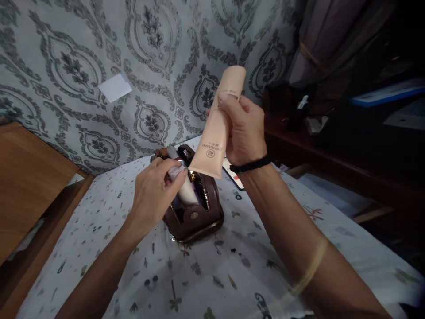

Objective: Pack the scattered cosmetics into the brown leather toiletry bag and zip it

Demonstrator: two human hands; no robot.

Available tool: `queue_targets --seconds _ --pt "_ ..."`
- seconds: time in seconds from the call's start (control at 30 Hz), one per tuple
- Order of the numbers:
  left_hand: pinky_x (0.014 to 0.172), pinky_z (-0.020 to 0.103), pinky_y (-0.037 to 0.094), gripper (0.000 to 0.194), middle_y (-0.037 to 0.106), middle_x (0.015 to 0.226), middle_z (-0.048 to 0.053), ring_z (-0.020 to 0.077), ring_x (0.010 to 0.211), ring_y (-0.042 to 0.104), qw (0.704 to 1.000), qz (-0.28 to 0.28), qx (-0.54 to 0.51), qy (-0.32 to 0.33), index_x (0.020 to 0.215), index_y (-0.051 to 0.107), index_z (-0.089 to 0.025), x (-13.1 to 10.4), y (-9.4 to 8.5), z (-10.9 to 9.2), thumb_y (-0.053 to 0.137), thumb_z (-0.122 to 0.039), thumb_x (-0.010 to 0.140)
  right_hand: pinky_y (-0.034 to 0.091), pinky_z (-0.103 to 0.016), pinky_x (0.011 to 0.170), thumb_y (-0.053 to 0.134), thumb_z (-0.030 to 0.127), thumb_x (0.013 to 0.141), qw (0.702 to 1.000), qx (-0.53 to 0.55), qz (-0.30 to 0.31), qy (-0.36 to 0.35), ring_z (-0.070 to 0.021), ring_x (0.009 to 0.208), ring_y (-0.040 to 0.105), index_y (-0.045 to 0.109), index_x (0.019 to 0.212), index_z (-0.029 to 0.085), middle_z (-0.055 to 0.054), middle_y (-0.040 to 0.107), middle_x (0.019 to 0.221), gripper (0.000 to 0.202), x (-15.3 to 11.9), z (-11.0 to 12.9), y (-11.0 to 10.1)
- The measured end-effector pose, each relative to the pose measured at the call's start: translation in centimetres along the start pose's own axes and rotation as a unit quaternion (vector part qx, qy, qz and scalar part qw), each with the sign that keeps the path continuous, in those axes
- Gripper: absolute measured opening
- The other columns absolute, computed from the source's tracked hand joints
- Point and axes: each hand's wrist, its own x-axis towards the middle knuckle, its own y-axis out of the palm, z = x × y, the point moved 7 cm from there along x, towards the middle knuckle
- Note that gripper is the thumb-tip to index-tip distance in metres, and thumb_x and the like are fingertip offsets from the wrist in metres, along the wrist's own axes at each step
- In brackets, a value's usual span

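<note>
My right hand (248,130) is closed around a peach-coloured squeeze tube (212,135), held up over the bag with its cap end upward and its flat printed end down. A brown handbag (199,228) sits unzipped below it. Inside the bag a whitish bottle or tube (188,193) leans at a slant. The thumb and fingers of my left hand (151,192) grip its upper end, which they partly cover. Other contents of the bag are in shadow and hard to make out.
The bag rests on a white patterned sheet (186,283). A phone (234,175) lies behind my right wrist, partly hidden. A wooden board (40,177) stands at the left, and a dark shelf (332,159) with items at the right. Patterned wallpaper with a white switch plate (114,87) is behind.
</note>
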Motion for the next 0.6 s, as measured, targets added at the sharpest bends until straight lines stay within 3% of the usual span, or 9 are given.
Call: queue_targets --seconds 0.17,0.27,0.4,0.5,0.6 --pt "0.062 0.026 0.039 0.017 0.064 0.079 0.000 0.0133 0.065 0.057 0.999 -0.008 0.036 -0.004 0.091 0.068 -0.020 0.2 0.5 -0.7 0.060 -0.035 0.088 0.053 -0.033 0.068 0.062 0.045 0.084 0.999 0.036 -0.012 0.028 -0.0205 0.084 0.065 0.052 0.081 0.027 -0.003 0.065 0.082 0.020 -0.1 -0.1 0.1" --pt "0.060 0.027 0.036 0.022 0.068 0.082 0.003 0.0173 0.069 0.060 0.993 0.055 0.105 0.002 0.087 0.068 -0.020 -0.4 2.4 -1.5 0.059 -0.041 0.088 0.053 -0.032 0.067 0.061 0.051 0.084 1.000 0.018 0.006 0.017 -0.0210 0.088 0.065 0.052 0.080 0.029 -0.003 0.065 0.083 0.024 0.0 -0.2 0.2" --pt "0.055 0.029 0.028 0.033 0.068 0.069 0.003 0.0200 0.062 0.060 0.976 0.126 0.177 -0.005 0.078 0.068 -0.022 -1.2 3.9 -2.0 0.049 -0.045 0.093 0.054 -0.032 0.068 0.064 0.053 0.082 0.999 0.043 0.018 0.017 -0.0202 0.085 0.065 0.052 0.080 0.027 -0.001 0.062 0.080 0.028 0.0 -0.3 0.5" --pt "0.054 0.030 0.026 0.040 0.065 0.064 0.003 0.0177 0.056 0.056 0.982 0.125 0.143 0.006 0.071 0.063 -0.021 -0.9 3.0 -1.9 0.040 -0.040 0.097 0.055 -0.033 0.070 0.065 0.049 0.082 0.998 0.049 0.026 0.031 -0.0195 0.083 0.065 0.052 0.081 0.026 -0.001 0.063 0.080 0.026 -0.5 -0.4 1.2" --pt "0.054 0.030 0.028 0.040 0.056 0.058 0.001 0.0157 0.053 0.050 0.991 0.086 0.097 0.025 0.064 0.053 -0.020 -0.2 0.8 -1.0 0.038 -0.036 0.097 0.055 -0.034 0.073 0.063 0.045 0.084 0.998 0.044 0.030 0.037 -0.0190 0.085 0.065 0.051 0.083 0.025 -0.002 0.064 0.087 0.023 -1.1 -0.3 2.0"
